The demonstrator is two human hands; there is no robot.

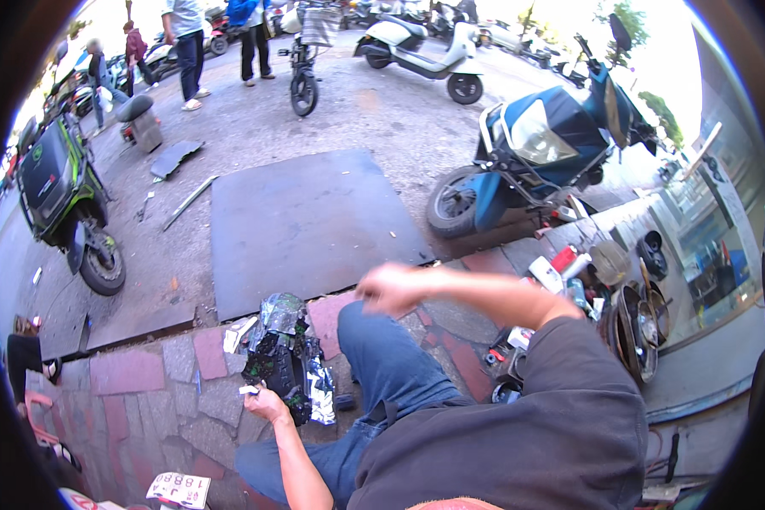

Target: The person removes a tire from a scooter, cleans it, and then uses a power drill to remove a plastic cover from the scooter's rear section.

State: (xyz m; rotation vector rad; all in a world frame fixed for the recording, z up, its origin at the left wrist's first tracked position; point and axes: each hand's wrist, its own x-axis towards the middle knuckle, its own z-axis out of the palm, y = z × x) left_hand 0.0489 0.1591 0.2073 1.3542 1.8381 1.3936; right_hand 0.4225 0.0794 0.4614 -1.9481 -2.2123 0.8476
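Note:
My left hand [269, 405] is closed with a small white piece [249, 390] showing at its fingertips, beside a black moulded part [291, 374]. The part lies on the stone paving, with shiny, crinkled clear-looking wrap over its far end [282, 313] and a silvery sheet [321, 393] along its right side. Motion smears my right hand [391, 290], which is above my bent knee [361, 327], its arm reaching across from the right. Whether its fingers hold anything does not show. A white strip [239, 335] lies left of the part.
A dark metal plate [310, 225] covers the ground ahead. Scooters stand left [64, 191] and right [552, 144]. At my right are bottles [546, 274] and wheel rims [629, 327]. A licence plate [178, 490] lies low left; people stand far off.

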